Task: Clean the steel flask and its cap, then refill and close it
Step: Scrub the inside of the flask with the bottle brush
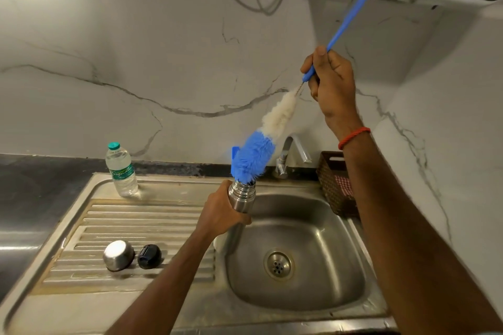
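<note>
My left hand [221,212] grips the open steel flask [241,198] upright over the left side of the sink basin [304,288]. My right hand [330,84] holds the blue handle of a long bottle brush [255,156], tilted up to the right. Its blue bristle tip sits at the flask's mouth; the white bristles are above, outside the flask. On the ribbed drainboard [136,226] lie the steel cap cup [118,255], upside down, and the black stopper [149,256] beside it.
A clear plastic water bottle [121,171] with a teal cap stands at the back of the drainboard. The tap [291,153] rises behind the basin. A brown woven basket [336,185] sits at the back right. Marble wall behind; a purifier overhead at top right.
</note>
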The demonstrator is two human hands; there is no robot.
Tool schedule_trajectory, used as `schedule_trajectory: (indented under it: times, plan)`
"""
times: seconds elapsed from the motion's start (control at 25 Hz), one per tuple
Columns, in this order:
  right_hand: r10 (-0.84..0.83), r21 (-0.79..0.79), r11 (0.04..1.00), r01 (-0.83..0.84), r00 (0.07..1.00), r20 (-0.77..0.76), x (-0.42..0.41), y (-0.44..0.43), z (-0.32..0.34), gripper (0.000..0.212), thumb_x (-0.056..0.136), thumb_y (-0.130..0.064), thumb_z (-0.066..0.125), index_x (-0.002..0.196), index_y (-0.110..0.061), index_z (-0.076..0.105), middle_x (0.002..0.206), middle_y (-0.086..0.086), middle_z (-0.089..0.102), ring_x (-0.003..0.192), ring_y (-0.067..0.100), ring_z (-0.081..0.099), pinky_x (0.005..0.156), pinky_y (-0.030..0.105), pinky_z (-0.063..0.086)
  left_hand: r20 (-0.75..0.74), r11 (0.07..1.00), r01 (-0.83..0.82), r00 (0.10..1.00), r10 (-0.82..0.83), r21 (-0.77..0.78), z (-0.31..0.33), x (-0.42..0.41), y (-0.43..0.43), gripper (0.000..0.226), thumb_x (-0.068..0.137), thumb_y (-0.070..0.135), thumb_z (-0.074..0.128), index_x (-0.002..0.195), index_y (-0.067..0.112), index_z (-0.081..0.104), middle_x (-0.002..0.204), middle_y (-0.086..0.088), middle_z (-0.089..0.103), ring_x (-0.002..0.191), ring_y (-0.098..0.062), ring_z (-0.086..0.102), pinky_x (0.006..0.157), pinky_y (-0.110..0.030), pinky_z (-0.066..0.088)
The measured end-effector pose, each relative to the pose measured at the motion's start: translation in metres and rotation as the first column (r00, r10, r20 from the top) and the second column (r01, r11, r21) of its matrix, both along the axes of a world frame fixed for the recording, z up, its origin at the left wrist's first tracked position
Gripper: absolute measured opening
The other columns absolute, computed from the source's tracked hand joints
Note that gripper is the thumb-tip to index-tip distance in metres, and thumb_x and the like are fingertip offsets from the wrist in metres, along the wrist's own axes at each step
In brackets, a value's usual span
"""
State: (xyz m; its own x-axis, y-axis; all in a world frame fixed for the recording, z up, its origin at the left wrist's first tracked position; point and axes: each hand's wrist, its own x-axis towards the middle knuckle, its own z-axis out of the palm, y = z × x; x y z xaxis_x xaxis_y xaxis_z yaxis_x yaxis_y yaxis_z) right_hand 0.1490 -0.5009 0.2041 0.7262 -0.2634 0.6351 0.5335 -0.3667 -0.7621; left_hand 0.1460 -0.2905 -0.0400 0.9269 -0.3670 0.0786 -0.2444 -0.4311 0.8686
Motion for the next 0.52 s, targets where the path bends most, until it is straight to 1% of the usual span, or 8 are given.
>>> schedule_trajectory:
  times: [0.16,0.28,0.36,0.44,0.52]
  plan:
    - [0.0,-0.061,0.998,-0.002,0.999,-0.038,0.0,0.005,-0.008,0.04,0.108,-0.027,0.041,0.076,-0.015,0.062,0.063,-0.005,0.053,0.045,0.003,0.041,0.046,0.016,0.033,0.022,0.999,0.008,1.0,-0.008,0.034,0.0,0.002,-0.002,0.084,0.051,0.02,0.097,0.122,0.023,0.051,0.096,0.015,0.064,0.083,-0.003,0.065,0.068,-0.016,0.05]
    - [0.012,-0.139,0.99,-0.025,0.996,-0.092,0.002,0.006,-0.013,0.036,0.108,-0.027,0.043,0.08,-0.013,0.062,0.059,-0.009,0.053,0.046,0.005,0.043,0.047,0.015,0.036,0.048,0.999,-0.007,0.999,0.005,0.041,0.0,0.001,-0.001,0.081,0.052,0.019,0.096,0.121,0.022,0.053,0.095,0.013,0.066,0.081,-0.006,0.067,0.065,-0.015,0.051]
    - [0.038,-0.167,0.984,-0.064,0.987,-0.158,0.003,0.009,-0.022,0.036,0.107,-0.028,0.043,0.084,-0.009,0.063,0.056,-0.01,0.053,0.047,0.005,0.044,0.048,0.016,0.038,0.062,0.999,-0.046,0.997,0.045,0.003,0.002,0.003,-0.002,0.078,0.053,0.017,0.095,0.118,0.023,0.054,0.095,0.011,0.067,0.081,-0.009,0.067,0.066,-0.015,0.051]
    - [0.074,-0.16,0.98,-0.115,0.968,-0.238,0.002,0.017,-0.037,0.035,0.107,-0.027,0.044,0.087,-0.005,0.063,0.061,-0.009,0.055,0.049,0.005,0.044,0.05,0.015,0.039,0.076,0.998,-0.059,0.995,0.06,-0.014,0.008,0.006,-0.003,0.076,0.055,0.017,0.095,0.118,0.023,0.053,0.097,0.011,0.066,0.083,-0.006,0.065,0.067,-0.013,0.048]
    - [0.105,-0.192,0.965,-0.176,0.938,-0.331,0.001,0.033,-0.057,0.034,0.106,-0.027,0.046,0.087,-0.006,0.064,0.071,-0.004,0.06,0.052,0.007,0.046,0.053,0.014,0.042,0.079,0.998,-0.067,0.994,0.068,-0.015,0.013,0.007,-0.005,0.076,0.056,0.019,0.095,0.118,0.023,0.053,0.099,0.009,0.066,0.085,-0.005,0.064,0.068,-0.014,0.047]
